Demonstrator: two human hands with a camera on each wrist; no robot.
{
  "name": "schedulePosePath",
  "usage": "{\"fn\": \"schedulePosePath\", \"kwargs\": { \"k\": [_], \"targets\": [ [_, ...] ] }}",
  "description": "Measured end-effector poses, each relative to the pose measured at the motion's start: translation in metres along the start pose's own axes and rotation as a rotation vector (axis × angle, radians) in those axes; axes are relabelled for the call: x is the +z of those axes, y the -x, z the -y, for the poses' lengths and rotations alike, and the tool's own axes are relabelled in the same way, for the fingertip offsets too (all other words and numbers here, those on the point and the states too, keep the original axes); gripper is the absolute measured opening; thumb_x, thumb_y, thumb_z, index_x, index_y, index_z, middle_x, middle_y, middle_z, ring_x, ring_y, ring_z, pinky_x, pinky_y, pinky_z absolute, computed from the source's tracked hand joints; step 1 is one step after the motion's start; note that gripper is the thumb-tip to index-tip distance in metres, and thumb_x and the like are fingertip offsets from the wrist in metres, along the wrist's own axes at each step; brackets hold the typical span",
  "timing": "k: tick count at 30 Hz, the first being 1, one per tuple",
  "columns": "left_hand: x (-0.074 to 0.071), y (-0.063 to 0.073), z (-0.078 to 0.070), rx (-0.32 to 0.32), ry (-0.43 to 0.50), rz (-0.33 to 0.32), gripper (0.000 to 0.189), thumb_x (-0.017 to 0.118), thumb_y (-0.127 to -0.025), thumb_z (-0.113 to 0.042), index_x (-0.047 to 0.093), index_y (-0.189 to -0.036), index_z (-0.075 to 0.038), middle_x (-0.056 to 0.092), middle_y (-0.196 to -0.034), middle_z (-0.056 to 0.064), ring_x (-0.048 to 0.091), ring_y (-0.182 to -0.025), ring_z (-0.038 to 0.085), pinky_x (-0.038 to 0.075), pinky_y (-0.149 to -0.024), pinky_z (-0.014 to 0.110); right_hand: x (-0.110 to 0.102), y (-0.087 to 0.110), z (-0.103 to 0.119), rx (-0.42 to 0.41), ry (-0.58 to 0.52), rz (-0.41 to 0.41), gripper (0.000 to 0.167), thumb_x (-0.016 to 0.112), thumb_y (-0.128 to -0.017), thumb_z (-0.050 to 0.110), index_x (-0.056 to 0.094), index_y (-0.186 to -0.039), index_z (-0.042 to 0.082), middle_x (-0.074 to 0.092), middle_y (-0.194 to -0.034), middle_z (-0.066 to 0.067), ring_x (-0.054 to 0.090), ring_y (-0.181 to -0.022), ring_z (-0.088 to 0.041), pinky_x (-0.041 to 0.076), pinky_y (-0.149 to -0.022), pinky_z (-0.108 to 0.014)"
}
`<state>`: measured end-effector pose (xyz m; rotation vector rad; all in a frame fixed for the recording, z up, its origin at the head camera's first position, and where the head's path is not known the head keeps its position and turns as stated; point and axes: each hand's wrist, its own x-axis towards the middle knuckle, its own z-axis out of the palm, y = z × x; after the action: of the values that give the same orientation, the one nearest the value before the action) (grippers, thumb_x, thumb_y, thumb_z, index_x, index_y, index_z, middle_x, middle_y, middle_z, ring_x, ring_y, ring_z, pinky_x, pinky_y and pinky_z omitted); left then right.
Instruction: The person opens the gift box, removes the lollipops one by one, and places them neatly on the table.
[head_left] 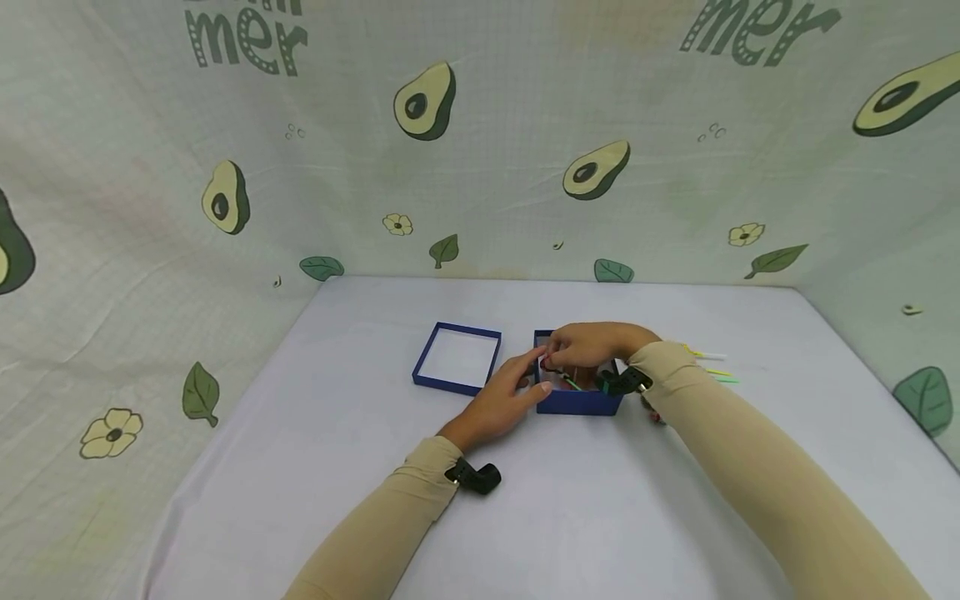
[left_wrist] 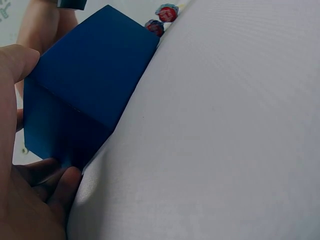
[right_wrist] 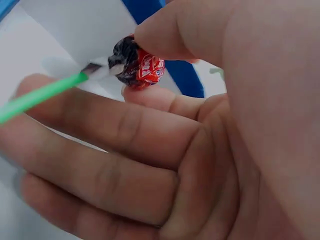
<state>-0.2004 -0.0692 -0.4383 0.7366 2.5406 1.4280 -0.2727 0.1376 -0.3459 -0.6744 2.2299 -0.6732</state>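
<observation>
A dark blue box [head_left: 577, 403] stands on the table with its top uncovered. My left hand [head_left: 501, 404] holds its left side; in the left wrist view the thumb lies at the upper edge and the fingertips are low on the box wall. My right hand [head_left: 596, 343] reaches over the box. Between thumb and index finger it pinches the head of a lollipop [right_wrist: 145, 67] in a red and black wrapper, whose green stick [right_wrist: 45, 95] points away across the other fingers. Part of the box's inside is hidden by the right hand.
A shallow blue-rimmed lid [head_left: 447, 385] lies left of the box, its white inside facing up. Right of the box are more lollipops, with red wrapped heads [left_wrist: 166, 12] and white, yellow and green sticks [head_left: 712, 357], partly behind the right forearm. A printed cloth hangs behind the table.
</observation>
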Motion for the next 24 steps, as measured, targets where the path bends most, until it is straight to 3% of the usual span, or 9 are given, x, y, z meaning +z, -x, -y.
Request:
{"fn": "schedulePosePath", "kwargs": {
  "k": [9,16,24],
  "targets": [
    [0.001,0.0,-0.001,-0.022,0.002,-0.006,0.066,0.05,-0.1,-0.058,0.025,-0.158,-0.041,0.03,-0.159,0.0,0.045,-0.136,0.022,0.039,-0.11,0.042,-0.012,0.01,-0.006,-0.099,0.066,-0.129,0.017,0.058,-0.098,0.02,0.063,-0.102,0.005,0.07,-0.089,-0.005,0.065,-0.076,-0.018,0.055,-0.071,-0.035],
    [0.001,-0.001,-0.001,-0.01,-0.009,-0.012,0.067,0.05,-0.1,-0.056,0.027,-0.159,-0.034,0.032,-0.159,0.001,0.043,-0.137,0.021,0.038,-0.111,0.04,-0.019,0.023,-0.008,-0.145,-0.02,-0.273,0.021,0.055,-0.099,0.019,0.063,-0.109,0.003,0.075,-0.096,-0.012,0.069,-0.087,-0.021,0.058,-0.079,-0.039],
    [0.002,0.0,-0.003,-0.03,-0.012,-0.008,0.067,0.049,-0.101,-0.057,0.026,-0.16,-0.034,0.032,-0.159,0.002,0.044,-0.137,0.022,0.038,-0.111,0.041,-0.016,0.031,-0.018,-0.155,-0.075,-0.416,0.026,0.059,-0.101,0.028,0.064,-0.114,0.006,0.075,-0.095,-0.004,0.068,-0.09,-0.023,0.057,-0.081,-0.04]
  ]
}}
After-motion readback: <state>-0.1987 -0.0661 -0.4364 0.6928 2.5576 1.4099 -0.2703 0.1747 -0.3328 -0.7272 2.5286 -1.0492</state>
